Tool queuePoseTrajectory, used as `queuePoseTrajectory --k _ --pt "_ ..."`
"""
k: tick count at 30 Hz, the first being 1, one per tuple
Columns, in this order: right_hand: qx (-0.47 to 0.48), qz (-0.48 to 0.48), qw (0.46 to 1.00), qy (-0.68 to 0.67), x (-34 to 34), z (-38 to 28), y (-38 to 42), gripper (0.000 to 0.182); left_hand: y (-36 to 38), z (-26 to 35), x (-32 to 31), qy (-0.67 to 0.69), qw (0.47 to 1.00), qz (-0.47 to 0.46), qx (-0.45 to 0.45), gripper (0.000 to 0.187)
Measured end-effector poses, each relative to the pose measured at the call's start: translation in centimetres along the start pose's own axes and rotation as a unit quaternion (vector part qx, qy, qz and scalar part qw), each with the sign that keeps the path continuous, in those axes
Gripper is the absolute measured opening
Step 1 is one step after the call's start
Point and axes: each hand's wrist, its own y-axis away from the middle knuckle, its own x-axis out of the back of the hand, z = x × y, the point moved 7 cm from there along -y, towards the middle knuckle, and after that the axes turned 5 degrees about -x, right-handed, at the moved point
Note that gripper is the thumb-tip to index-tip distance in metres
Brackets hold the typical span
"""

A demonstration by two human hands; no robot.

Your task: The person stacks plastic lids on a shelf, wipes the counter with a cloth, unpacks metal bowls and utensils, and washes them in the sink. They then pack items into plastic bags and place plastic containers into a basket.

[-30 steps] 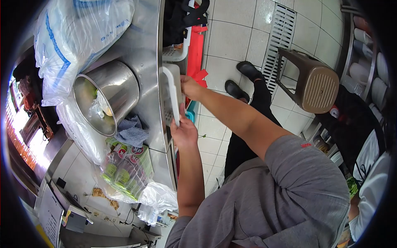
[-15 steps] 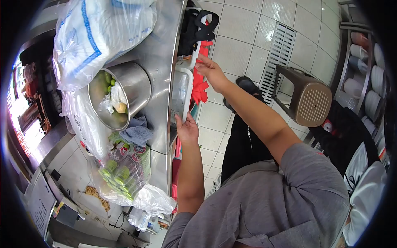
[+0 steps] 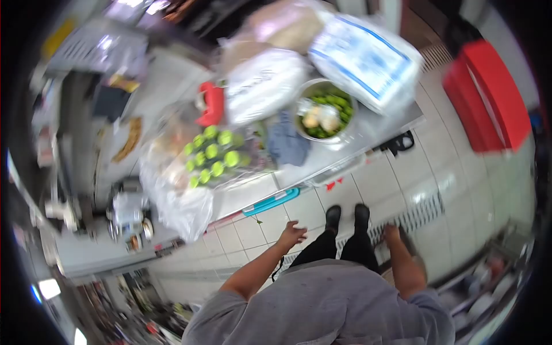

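Observation:
My left hand (image 3: 294, 234) hangs above the tiled floor, in front of the counter edge and below a teal item (image 3: 271, 201). Its fingers are apart and it holds nothing. Lower and to the right, my right hand (image 3: 391, 232) hangs beside my leg, near the floor drain; its fingers are small and blurred. On the steel counter (image 3: 368, 135) stands a metal pot (image 3: 325, 138) with green produce and a plastic bag inside. Beside the pot lies a blue-grey cloth (image 3: 287, 141). Further left is a bag of green-capped bottles (image 3: 213, 152).
Large plastic-wrapped packages (image 3: 365, 57) lie at the back of the counter. A red box (image 3: 489, 98) stands on the floor at the upper right. A drain grate (image 3: 422, 213) crosses the floor near my feet. Shelves with dishes (image 3: 489, 287) are at the lower right.
The view has turned and pulled back from the counter. Both hands have moved away from the white basket at the counter's edge and now hang lower. The red box has come into view.

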Motion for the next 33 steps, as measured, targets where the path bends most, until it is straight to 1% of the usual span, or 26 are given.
queuePoseTrajectory --k 1,2,5,6,7,8,9,10,11,12,13,14,15,16,17,18,20,21,24,26,27,28,30,31,32,33 --pt "-0.034 -0.107 0.994 0.017 1.1 0.5 1.2 0.031 0.4 -2.1 2.4 -0.105 0.993 0.033 -0.052 0.070" --pt "-0.051 -0.110 0.993 0.008 2.9 0.5 2.3 0.032 0.1 -5.7 5.2 -0.207 0.968 0.081 -0.114 0.070" --pt "0.117 0.028 0.992 -0.027 6.8 0.0 2.4 0.031 5.7 -9.4 9.9 -0.250 0.942 0.202 -0.093 0.067" --pt "0.054 -0.051 0.965 -0.253 8.1 0.5 1.4 0.029 6.7 -11.5 11.2 -0.219 0.944 0.231 -0.083 0.068" --pt "-0.019 -0.134 0.878 -0.460 8.9 0.6 0.8 0.027 8.4 -12.7 11.9 -0.129 0.960 0.247 -0.031 0.069" --pt "0.234 0.039 0.966 -0.105 12.8 -2.3 0.5 0.023 9.7 -14.0 12.6 -0.114 0.952 0.285 -0.002 0.069" --pt "0.249 0.039 0.964 -0.084 14.9 -3.8 0.3 0.023 10.8 -15.5 13.1 -0.100 0.943 0.317 0.027 0.069" --pt "0.086 -0.071 0.940 -0.322 16.8 -4.5 -0.6 0.020 11.3 -16.8 12.9 -0.079 0.941 0.327 0.024 0.069" --pt "-0.087 -0.173 0.825 -0.531 17.7 -5.4 -0.4 0.019 12.2 -18.3 12.7 -0.052 0.935 0.350 0.013 0.070" --pt "-0.053 -0.169 0.853 -0.490 19.0 -6.6 -1.4 0.021 12.9 -19.7 12.9 -0.031 0.926 0.376 -0.002 0.071" --pt "-0.013 -0.156 0.876 -0.455 20.7 -8.9 -2.5 0.022 12.3 -22.9 12.8 -0.031 0.906 0.423 -0.002 0.080" --pt "-0.007 -0.153 0.889 -0.432 21.9 -11.0 -3.5 0.023 11.8 -25.4 12.6 -0.070 0.894 0.439 -0.047 0.089" --pt "-0.001 -0.149 0.900 -0.409 22.9 -13.0 -4.2 0.024 10.6 -28.7 12.2 -0.063 0.895 0.441 -0.013 0.093" --pt "0.022 -0.152 0.902 -0.404 23.9 -15.4 -4.7 0.026 11.5 -28.5 11.5 -0.003 0.907 0.421 -0.028 0.094" --pt "0.041 -0.156 0.903 -0.397 24.7 -17.8 -5.1 0.028 11.8 -29.6 11.0 -0.045 0.894 0.445 -0.017 0.098" --pt "0.057 -0.142 0.904 -0.400 25.4 -20.3 -5.8 0.028 12.1 -30.8 10.5 -0.015 0.908 0.418 0.014 0.099" --pt "0.070 -0.202 0.912 -0.351 24.9 -25.7 -6.8 0.031 12.1 -34.1 10.3 0.023 0.920 0.387 0.056 0.104" --pt "0.082 -0.190 0.912 -0.355 25.4 -28.9 -7.1 0.031 9.4 -37.3 11.2 -0.006 0.900 0.436 -0.009 0.106" --pt "0.083 -0.228 0.925 -0.292 23.9 -37.9 -6.5 0.029 10.8 -42.8 14.6 0.052 0.888 0.451 0.074 0.086" --pt "0.201 -0.197 0.914 -0.292 22.2 -45.0 -6.7 0.026 11.1 -46.3 17.4 0.077 0.869 0.481 0.082 0.074" --pt "0.225 -0.247 0.906 -0.260 20.6 -48.3 -7.1 0.029 11.7 -47.8 18.7 0.079 0.859 0.500 0.077 0.068" --pt "0.242 -0.219 0.920 -0.217 21.9 -52.2 -4.0 0.028 12.1 -49.2 20.1 0.069 0.848 0.522 0.066 0.063" --pt "0.246 -0.237 0.921 -0.186 20.2 -58.2 -2.4 0.031 13.3 -51.7 23.1 0.047 0.826 0.560 0.026 0.054" --pt "0.332 -0.253 0.885 -0.206 17.8 -61.0 -3.5 0.032 13.9 -53.1 23.6 0.084 0.841 0.535 0.010 0.054" --pt "0.345 -0.260 0.888 -0.159 17.7 -63.4 -2.4 0.033 14.0 -53.5 24.8 0.122 0.853 0.508 -0.001 0.053" --pt "0.403 -0.214 0.883 -0.108 18.0 -65.6 -1.1 0.034 14.2 -54.1 24.9 0.265 0.829 0.491 -0.031 0.052"
